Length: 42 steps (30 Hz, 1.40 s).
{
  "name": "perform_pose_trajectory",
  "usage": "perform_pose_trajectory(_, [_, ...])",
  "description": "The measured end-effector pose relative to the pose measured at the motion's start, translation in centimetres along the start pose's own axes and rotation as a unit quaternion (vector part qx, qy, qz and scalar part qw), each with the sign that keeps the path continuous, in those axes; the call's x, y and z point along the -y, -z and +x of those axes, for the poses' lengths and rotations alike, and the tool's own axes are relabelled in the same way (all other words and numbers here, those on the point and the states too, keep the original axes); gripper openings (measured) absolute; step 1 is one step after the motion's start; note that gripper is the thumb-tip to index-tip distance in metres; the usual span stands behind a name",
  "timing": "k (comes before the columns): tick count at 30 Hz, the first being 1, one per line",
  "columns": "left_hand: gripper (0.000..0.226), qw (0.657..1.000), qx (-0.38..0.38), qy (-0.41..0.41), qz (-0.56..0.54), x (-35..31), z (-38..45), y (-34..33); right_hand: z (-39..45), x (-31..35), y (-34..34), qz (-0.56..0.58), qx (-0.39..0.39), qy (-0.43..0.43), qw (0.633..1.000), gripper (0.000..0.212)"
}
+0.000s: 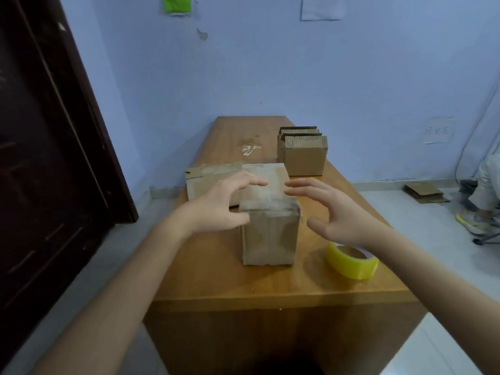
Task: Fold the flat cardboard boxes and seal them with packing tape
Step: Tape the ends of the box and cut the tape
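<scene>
On wooden table (205, 280), hands flank taped corrugated box (269, 231).

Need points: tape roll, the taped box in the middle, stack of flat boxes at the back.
tape roll (351, 262), head view, yellow outer side
taped box (269, 239), head view, front face
stack of flat boxes (304, 159), head view, front panel
</scene>
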<state>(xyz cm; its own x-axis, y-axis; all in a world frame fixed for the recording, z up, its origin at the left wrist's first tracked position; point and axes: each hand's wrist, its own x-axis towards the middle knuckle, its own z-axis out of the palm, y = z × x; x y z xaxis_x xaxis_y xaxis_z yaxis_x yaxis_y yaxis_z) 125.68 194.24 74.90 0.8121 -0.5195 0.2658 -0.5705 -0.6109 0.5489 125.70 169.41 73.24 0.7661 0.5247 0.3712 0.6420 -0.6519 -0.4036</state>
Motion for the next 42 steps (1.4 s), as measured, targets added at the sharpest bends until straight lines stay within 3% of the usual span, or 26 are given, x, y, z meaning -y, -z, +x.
perform_pose_trajectory(4, [0.053, 0.998, 0.033, -0.023, 0.056, 2.1, -0.7, 0.2, -0.3, -2.0, -0.4, 0.056, 0.043, 0.007, 0.997, 0.056])
perform_pose_trajectory(7, [0.06, 0.998, 0.042, -0.008, -0.035, 3.3, -1.1, -0.1, -0.4, -2.6, -0.3, 0.093, 0.035, 0.005, 0.995, 0.047])
perform_pose_trajectory(10, [0.058, 0.989, -0.006, 0.012, -0.149, 3.8, -1.2, -0.4, -0.2, -3.0, -0.3, 0.128, 0.031, 0.001, 0.991, 0.036])
perform_pose_trajectory(14, [0.038, 0.987, -0.085, 0.006, -0.139, 3.8, -0.7, -1.1, 0.4, -3.2, -0.5, 0.133, -0.003, 0.011, 0.991, 0.032])
perform_pose_trajectory(24, [0.025, 0.975, -0.182, -0.012, -0.129, 3.8, -0.2, -2.6, 0.9, -3.1, -1.9, 0.115, -0.086, 0.026, 0.989, 0.027])
perform_pose_trajectory(32, [0.019, 0.979, -0.15, -0.03, -0.136, 4.2, -0.3, -2.1, 1.1, -3.2, -1.9, 0.142, -0.088, 0.021, 0.986, 0.024])
perform_pose_trajectory(38, [0.03, 0.983, -0.146, -0.038, -0.105, 4.7, -0.6, -2.8, 0.7, -3.5, -2.8, 0.12, -0.107, 0.034, 0.986, 0.026])
perform_pose_trajectory(42, [0.017, 0.978, -0.149, -0.02, -0.145, 4.6, -0.4, -2.8, 0.7, -3.0, -2.9, 0.146, -0.113, 0.007, 0.983, 0.021])
